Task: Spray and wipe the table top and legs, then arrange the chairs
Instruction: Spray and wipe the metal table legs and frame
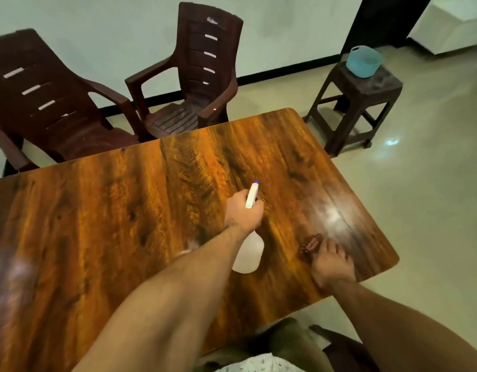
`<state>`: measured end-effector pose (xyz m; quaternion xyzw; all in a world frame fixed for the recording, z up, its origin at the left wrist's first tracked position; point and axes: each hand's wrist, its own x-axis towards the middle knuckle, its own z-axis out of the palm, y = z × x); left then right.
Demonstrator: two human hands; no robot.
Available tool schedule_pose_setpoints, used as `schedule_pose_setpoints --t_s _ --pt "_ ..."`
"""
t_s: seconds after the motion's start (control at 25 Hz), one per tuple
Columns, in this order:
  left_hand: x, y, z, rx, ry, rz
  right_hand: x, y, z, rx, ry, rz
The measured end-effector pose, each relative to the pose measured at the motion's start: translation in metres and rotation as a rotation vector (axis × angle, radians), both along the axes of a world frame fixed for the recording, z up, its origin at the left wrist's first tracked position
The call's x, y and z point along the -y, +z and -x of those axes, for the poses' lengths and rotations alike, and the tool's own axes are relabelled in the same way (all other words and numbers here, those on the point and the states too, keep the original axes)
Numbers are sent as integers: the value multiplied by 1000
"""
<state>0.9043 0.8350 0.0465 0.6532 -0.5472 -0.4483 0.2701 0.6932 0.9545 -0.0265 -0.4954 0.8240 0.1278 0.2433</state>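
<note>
The glossy wooden table top [156, 200] fills the middle of the view. My left hand [241, 212] is held over it, gripping the neck of a white translucent spray bottle [248, 255]. The bottle's white nozzle has a blue tip and points toward the table's far side. My right hand [331, 261] rests palm down on the table near its right edge, fingers apart, holding nothing. Two dark brown plastic armchairs stand beyond the far edge, one on the left [41, 103] and one in the middle [194, 84]. No cloth is visible.
A dark brown stool [366, 103] stands off the table's far right corner with a blue basket [364, 61] on top. Shiny tiled floor [425, 205] lies to the right. A dark chair part [347, 350] shows near my body at the bottom right.
</note>
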Motion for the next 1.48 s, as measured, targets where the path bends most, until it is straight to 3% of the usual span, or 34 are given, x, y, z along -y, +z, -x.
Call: schedule_pose_setpoints --t_s 0.24,0.4,0.52,0.68,1.04,1.24,1.36,1.48 --pt "28 -11 122 -16 -59 -1 0 -19 42 -88 362 -17" --pt "64 -17 185 -5 36 -58 57 -26 141 -36 384 18" --pt "77 -23 212 43 229 -64 105 -33 209 20 582 64" --pt "56 -16 244 153 481 -82 120 -30 238 128 889 5" --pt "-24 -23 293 -69 1134 -59 156 -26 264 18 1427 77" --pt "-75 -52 327 -144 1491 -31 159 -29 269 118 1880 41" --pt "-92 -54 349 -113 1684 23 162 -29 280 184 1937 49" --pt "-106 -54 390 -72 1749 91 161 -31 301 145 1985 54"
